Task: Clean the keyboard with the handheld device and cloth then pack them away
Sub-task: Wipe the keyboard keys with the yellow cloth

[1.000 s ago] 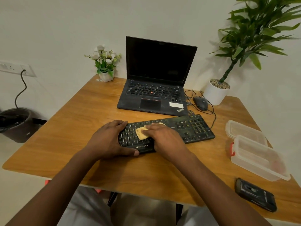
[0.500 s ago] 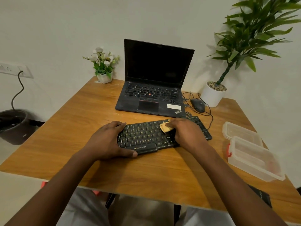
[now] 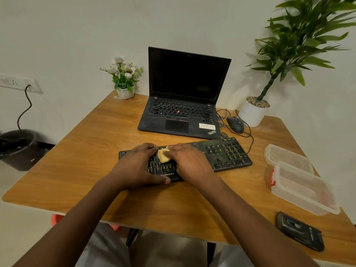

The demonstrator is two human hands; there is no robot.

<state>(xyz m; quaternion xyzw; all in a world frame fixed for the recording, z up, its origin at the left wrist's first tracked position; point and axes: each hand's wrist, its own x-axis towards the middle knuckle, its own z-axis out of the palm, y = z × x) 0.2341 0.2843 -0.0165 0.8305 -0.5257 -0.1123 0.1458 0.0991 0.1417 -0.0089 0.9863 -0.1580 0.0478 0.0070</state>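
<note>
- Two bare hands were seen over the left half of the black keyboard, which lay on the wooden table just in front of the open laptop.
- The keyboard's long axis was set left to right, with its right end turned slightly toward the far side and its labelled edge facing the near side.
- The left hand was laid across the keyboard's left part, its fingers bent over the keys toward the far edge and its thumb pressed along the near edge, so that the keyboard was gripped.
- The right hand was placed palm down, with its fingers pointing left and bent over the crumpled yellow cloth.
- The cloth was held bunched against the keys, between the fingertips of both hands.
- The dark handheld device was left flat at the near right corner of the table, well apart from the hands, its long axis running diagonally from far left to near right.
- A clear container and its lid were set side by side on the right, between the keyboard and the device.
- A mouse was placed just right of the laptop.
</note>
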